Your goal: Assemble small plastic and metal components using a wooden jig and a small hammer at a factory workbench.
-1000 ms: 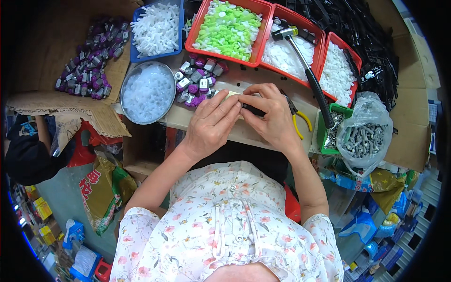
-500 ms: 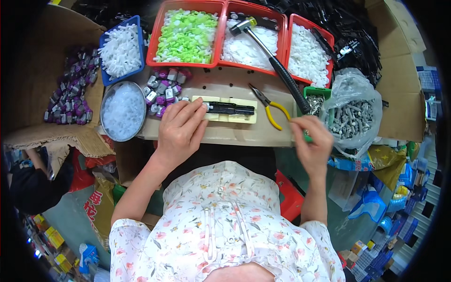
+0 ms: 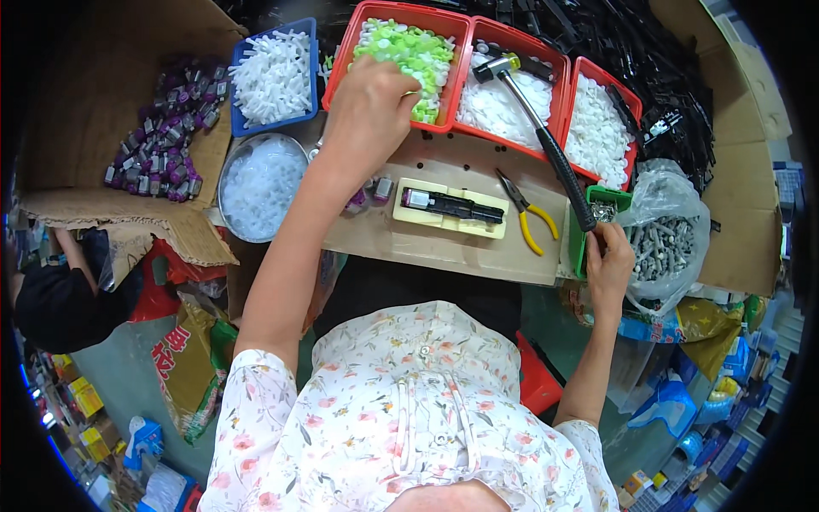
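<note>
My left hand [image 3: 371, 107] reaches over the near edge of a red tray [image 3: 350, 43] full of green and white plastic caps [image 3: 414, 47]. Its fingers curl down among the caps, and their tips are hidden. At a small green box [image 3: 580, 252] of tiny metal parts [image 3: 604, 210], my right hand [image 3: 611, 260] has its fingers bent together over the side; whatever they pinch is too small to make out. Between my hands, a cream fixture [image 3: 409, 215] holds a black elongated part [image 3: 465, 208] with a silvery block [image 3: 417, 199] at its left end. Neither hand touches the fixture.
Yellow-handled pliers [image 3: 533, 224] lie right of the fixture. A hammer [image 3: 554, 154] leans across another red tray [image 3: 559, 107] of white pieces. A blue tray [image 3: 314, 72], a round bowl [image 3: 223, 200], purple-grey parts [image 3: 166, 145] and a plastic bag of grey pins [image 3: 661, 247] surround the table.
My left hand has left the fixture and moved up into the tray of green and white caps. My right hand has settled at the green box. The whole view has shifted rightward.
</note>
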The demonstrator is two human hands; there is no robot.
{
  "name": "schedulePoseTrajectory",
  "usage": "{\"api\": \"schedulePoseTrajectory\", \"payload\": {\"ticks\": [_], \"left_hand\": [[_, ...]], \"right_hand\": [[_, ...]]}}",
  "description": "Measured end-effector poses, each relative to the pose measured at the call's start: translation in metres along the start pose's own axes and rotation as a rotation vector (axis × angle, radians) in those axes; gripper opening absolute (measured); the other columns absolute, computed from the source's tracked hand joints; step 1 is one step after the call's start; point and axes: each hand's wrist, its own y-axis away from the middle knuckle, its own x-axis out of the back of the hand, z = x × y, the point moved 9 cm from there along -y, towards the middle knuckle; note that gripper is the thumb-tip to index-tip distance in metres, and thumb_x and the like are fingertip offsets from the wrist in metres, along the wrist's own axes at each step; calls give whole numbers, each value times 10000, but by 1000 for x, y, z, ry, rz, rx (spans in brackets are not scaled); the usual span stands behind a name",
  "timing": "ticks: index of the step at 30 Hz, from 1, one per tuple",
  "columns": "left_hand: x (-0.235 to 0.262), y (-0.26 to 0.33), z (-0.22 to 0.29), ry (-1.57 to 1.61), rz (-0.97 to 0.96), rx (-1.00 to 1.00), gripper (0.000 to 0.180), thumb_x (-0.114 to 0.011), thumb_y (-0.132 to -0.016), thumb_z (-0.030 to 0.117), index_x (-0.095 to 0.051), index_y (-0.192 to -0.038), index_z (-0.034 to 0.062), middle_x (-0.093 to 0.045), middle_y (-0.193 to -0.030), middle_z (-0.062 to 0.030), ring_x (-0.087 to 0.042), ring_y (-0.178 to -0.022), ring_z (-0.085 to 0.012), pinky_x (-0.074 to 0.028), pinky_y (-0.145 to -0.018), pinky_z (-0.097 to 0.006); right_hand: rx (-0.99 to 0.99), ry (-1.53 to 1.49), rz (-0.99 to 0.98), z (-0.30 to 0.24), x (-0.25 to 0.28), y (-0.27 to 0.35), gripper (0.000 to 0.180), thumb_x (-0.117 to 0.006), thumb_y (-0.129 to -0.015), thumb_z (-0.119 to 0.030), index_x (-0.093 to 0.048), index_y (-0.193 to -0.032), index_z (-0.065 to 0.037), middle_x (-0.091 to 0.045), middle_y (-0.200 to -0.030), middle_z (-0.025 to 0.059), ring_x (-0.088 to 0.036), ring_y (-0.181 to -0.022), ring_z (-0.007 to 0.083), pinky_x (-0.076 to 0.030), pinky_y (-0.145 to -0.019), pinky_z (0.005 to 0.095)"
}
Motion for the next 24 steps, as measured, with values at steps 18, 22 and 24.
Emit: {"api": "schedulePoseTrajectory", "payload": {"ticks": [18,22,24], "left_hand": [[-38,-18,-23,1,-291,146,152,-694,-715,109,-750,-782,-15,-692,-776,-216,-661,-807,-366,-535,-789,-427],[-26,-13,-35,181,-234,331,178,-707,-747,125,-742,-818,-34,-704,-782,-155,-661,-719,-231,-525,-699,-350],[-21,-8,-36,262,-221,398,186,-727,-784,127,-737,-847,-48,-709,-780,-97,-637,-690,-146,-509,-652,-306]], "right_hand": [[-176,-810,297,1,41,15,51,-624,-961,-33,-617,-948,16,-615,-837,19,-567,-696,69,-454,-642,199],[-107,-991,193,-52,17,-3,30,-593,-964,0,-613,-955,20,-627,-855,36,-603,-732,87,-482,-668,210],[-55,-1084,122,-82,-1,-16,33,-586,-966,4,-611,-963,26,-634,-897,50,-616,-759,94,-503,-703,225]]}}
